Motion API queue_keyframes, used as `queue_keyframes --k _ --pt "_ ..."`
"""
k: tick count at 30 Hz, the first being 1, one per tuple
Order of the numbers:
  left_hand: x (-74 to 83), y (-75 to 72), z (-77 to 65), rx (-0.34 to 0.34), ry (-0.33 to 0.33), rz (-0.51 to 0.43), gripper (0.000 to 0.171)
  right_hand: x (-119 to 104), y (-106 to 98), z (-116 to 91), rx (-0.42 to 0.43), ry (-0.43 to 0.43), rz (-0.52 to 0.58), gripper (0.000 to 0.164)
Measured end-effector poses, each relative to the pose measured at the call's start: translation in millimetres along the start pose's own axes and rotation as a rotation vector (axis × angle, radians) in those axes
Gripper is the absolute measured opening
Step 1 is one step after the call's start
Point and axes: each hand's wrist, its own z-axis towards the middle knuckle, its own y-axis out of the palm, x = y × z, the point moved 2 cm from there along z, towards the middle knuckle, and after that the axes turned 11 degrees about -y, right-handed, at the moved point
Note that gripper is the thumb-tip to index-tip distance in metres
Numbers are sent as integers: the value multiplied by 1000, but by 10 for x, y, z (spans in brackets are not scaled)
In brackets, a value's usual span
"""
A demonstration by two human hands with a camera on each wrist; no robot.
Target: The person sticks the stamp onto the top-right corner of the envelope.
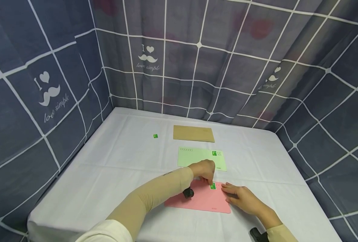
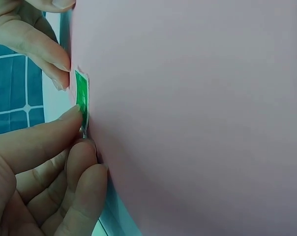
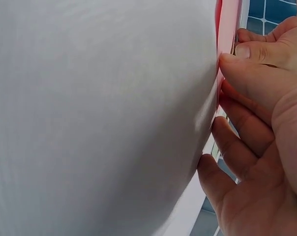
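A pink envelope [image 1: 194,201] lies flat near the front of the white table. My left hand [image 1: 205,169] reaches across it and pinches a small green stamp [image 1: 213,186] by its edge, close over the envelope's upper right area. In the left wrist view the thumb [image 2: 50,137] sits on the stamp's near end, and the other fingers are curled beneath. My right hand [image 1: 242,198] rests at the envelope's right edge with fingers extended, its fingertips touching the paper. In the right wrist view the envelope [image 3: 228,37] shows only as a thin pink strip.
Behind the pink envelope lies a light green envelope [image 1: 197,156] bearing a green stamp [image 1: 214,153] at its upper right. Farther back is a brown envelope [image 1: 194,133]. A loose green stamp [image 1: 155,136] lies to its left. Grey checked curtains [image 1: 179,57] surround the table [image 1: 112,168].
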Motion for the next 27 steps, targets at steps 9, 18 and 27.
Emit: queue_keyframes --k 9,18,27 --pt "-47 -9 16 -37 5 -89 23 8 5 3 -6 10 0 46" --pt "-87 -4 -21 -61 28 -134 21 2 32 -6 -13 29 11 49" --pt "-110 -21 0 -80 47 -191 19 42 41 -7 1 53 6 48"
